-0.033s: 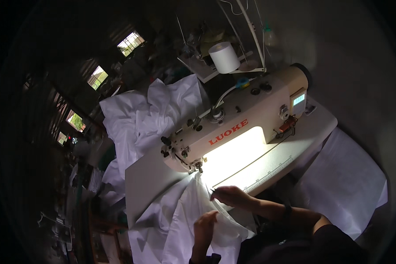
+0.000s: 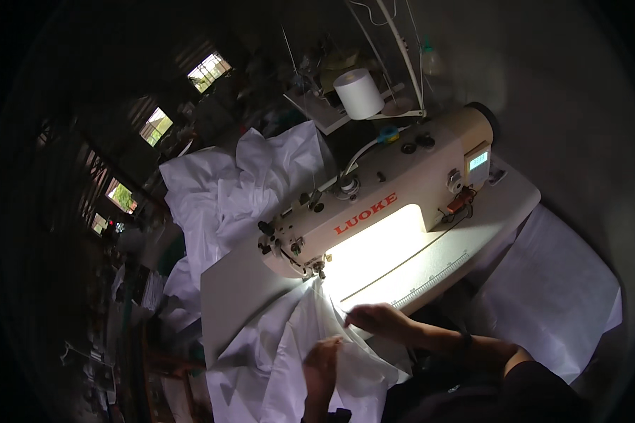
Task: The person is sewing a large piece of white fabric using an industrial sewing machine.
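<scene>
A large white cloth (image 2: pixel 282 352) runs from under the needle area (image 2: pixel 319 271) of a pale sewing machine (image 2: pixel 374 190) down over the front of the table. My right hand (image 2: pixel 382 322) is closed beside the cloth's right edge, just in front of the needle. A small dark tip shows at its fingers, too small to name. Lower and to the left, my left hand (image 2: pixel 322 363) hovers over or rests on the cloth with its fingers drawn together. What its fingertips hold, if anything, is hidden.
More white cloth (image 2: pixel 226 190) lies heaped behind the machine, and a white sheet (image 2: pixel 550 296) hangs at the right. A white thread cone (image 2: pixel 359 93) stands on a holder at the back. The machine's table (image 2: pixel 240 282) has a ruler strip (image 2: pixel 430 282) along its front edge.
My right hand has shifted slightly right and down, away from the needle. My left hand has moved a little to the left. The cloth and machine look the same.
</scene>
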A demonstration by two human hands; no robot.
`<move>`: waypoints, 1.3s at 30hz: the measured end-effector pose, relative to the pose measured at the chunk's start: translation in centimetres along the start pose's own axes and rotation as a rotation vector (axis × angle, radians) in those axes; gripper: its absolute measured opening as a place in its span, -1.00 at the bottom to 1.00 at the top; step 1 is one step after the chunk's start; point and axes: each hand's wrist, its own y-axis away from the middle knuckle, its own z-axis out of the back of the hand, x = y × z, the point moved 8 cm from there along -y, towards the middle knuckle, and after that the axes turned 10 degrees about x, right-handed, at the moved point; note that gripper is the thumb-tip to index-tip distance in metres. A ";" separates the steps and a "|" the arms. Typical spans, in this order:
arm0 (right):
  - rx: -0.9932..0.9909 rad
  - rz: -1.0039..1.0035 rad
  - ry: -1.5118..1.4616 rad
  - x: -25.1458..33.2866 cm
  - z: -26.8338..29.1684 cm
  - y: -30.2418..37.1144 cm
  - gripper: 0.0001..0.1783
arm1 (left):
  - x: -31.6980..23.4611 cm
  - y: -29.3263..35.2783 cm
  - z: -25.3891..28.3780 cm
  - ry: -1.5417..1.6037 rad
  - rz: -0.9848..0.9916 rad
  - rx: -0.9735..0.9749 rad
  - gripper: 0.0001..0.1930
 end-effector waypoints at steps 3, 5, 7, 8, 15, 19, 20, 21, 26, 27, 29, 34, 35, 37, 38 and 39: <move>0.030 0.028 0.207 2.4 -0.4 3.8 -0.77 | -2.0 -0.6 3.7 -0.200 -0.113 -0.158 -0.65; 0.076 0.054 0.261 3.8 -0.4 5.6 -0.77 | -3.2 -2.2 2.6 -0.337 -0.185 0.005 -0.63; 0.029 0.050 0.343 4.8 1.2 6.4 -0.84 | -3.8 -3.7 0.4 -0.440 -0.241 0.205 -0.67; 0.017 0.039 0.352 4.9 2.0 6.5 -0.84 | -4.2 -4.4 0.5 -0.381 -0.275 0.151 -0.67; 0.012 -0.028 0.847 3.9 3.0 4.7 -0.64 | -4.5 -4.1 0.1 -0.163 -0.377 0.040 -0.83; -0.022 -0.091 1.025 1.2 3.2 3.4 -0.58 | -1.3 -4.4 -0.9 -0.174 -0.186 0.091 -0.91; -0.135 -0.044 1.018 1.1 4.3 3.1 -0.57 | 0.4 -4.8 -0.8 -0.172 -0.084 0.045 -0.92; -0.169 -0.067 0.989 0.1 5.3 2.6 -0.58 | 2.6 -5.3 -0.8 -0.082 0.043 0.040 -0.92; -0.311 -0.079 0.890 -3.8 9.4 0.6 -0.63 | 11.4 -9.1 -2.7 0.011 0.257 -0.029 -0.88; -0.317 -0.088 0.780 -4.6 9.8 0.5 -0.62 | 12.8 -9.8 -3.1 -0.001 0.286 -0.060 -0.87; -0.313 -0.107 0.769 -5.2 9.9 0.5 -0.62 | 14.9 -10.5 -4.0 -0.019 0.319 -0.085 -0.86; -0.360 -0.099 0.641 -4.8 10.5 1.1 -0.61 | 17.6 -9.9 -5.6 0.168 0.455 -0.238 -0.84; -0.318 -0.128 0.655 -4.9 10.4 1.0 -0.62 | 17.6 -9.8 -5.9 0.166 0.456 -0.232 -0.84; -0.272 -0.158 0.665 -5.0 10.3 0.8 -0.63 | 17.5 -9.5 -5.7 0.216 0.425 -0.313 -0.84; -0.276 -0.161 0.653 -5.0 10.4 0.8 -0.63 | 17.6 -9.4 -5.9 0.210 0.453 -0.309 -0.84; -0.281 -0.162 0.641 -5.0 10.4 0.7 -0.63 | 17.8 -9.4 -6.0 0.200 0.478 -0.313 -0.85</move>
